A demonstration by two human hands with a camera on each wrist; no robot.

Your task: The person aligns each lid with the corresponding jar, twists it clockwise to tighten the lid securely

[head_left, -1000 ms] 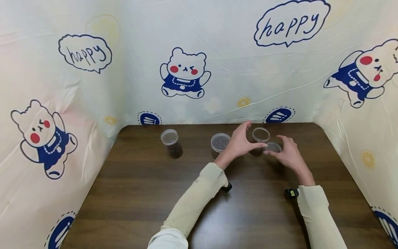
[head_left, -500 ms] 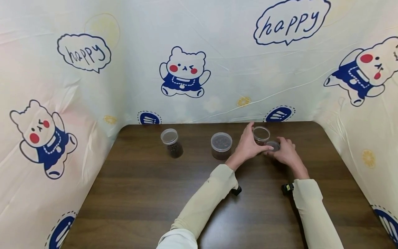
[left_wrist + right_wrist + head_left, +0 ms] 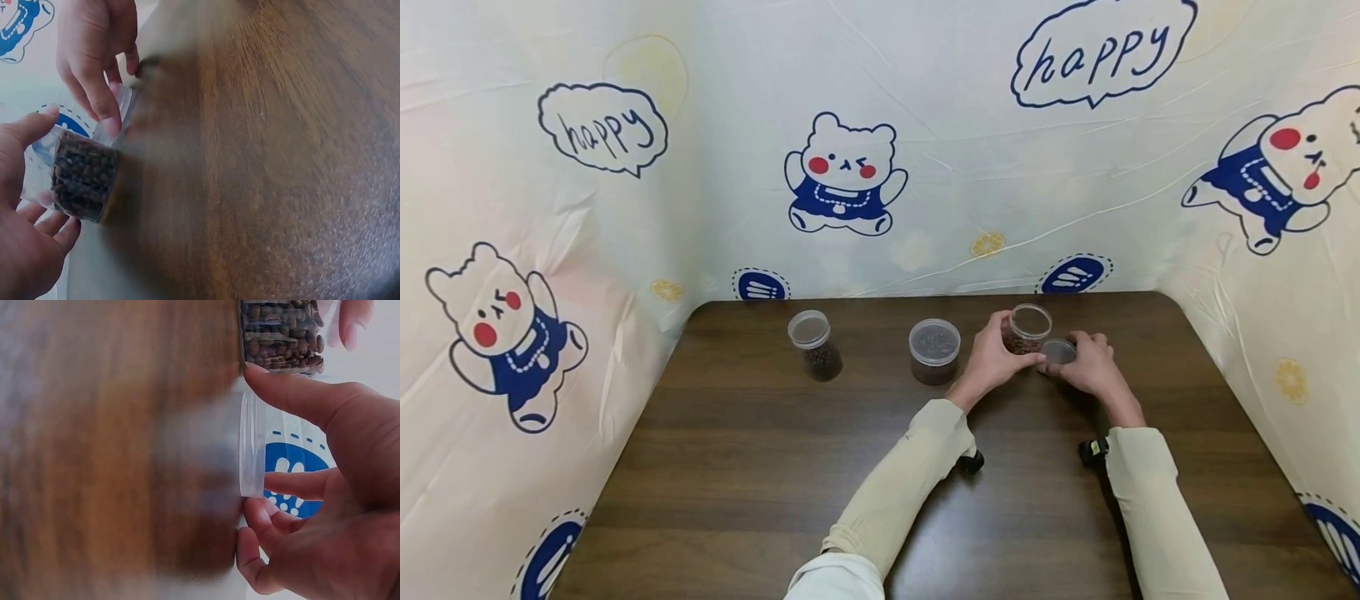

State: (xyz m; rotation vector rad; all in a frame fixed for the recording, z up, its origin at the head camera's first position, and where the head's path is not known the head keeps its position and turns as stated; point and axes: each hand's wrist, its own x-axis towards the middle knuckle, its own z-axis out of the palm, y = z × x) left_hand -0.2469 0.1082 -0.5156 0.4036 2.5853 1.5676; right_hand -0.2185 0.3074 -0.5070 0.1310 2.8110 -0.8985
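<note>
My left hand (image 3: 991, 360) grips a clear, open-topped jar (image 3: 1027, 335) at the far right of the table. Dark brown beans (image 3: 84, 175) fill the lower part of this jar in the left wrist view. Just to its right, a clear round lid (image 3: 1059, 351) lies flat on the wood. My right hand (image 3: 1093, 367) holds that lid, thumb on one side and fingers on the other; the right wrist view shows the lid (image 3: 251, 447) edge-on against the tabletop. Beside the jar's base is the right thumb (image 3: 294, 394).
A wide, lidded jar (image 3: 934, 354) with dark contents stands left of my left hand. Farther left is a tall, lidded jar (image 3: 816, 346) of dark grains. The brown table (image 3: 737, 467) meets a cartoon-printed cloth (image 3: 715, 208) along its back and sides.
My left hand has moved right, past the wide jar, and its fingers have closed on the open jar. The right hand has shifted slightly left and taken hold of the lid.
</note>
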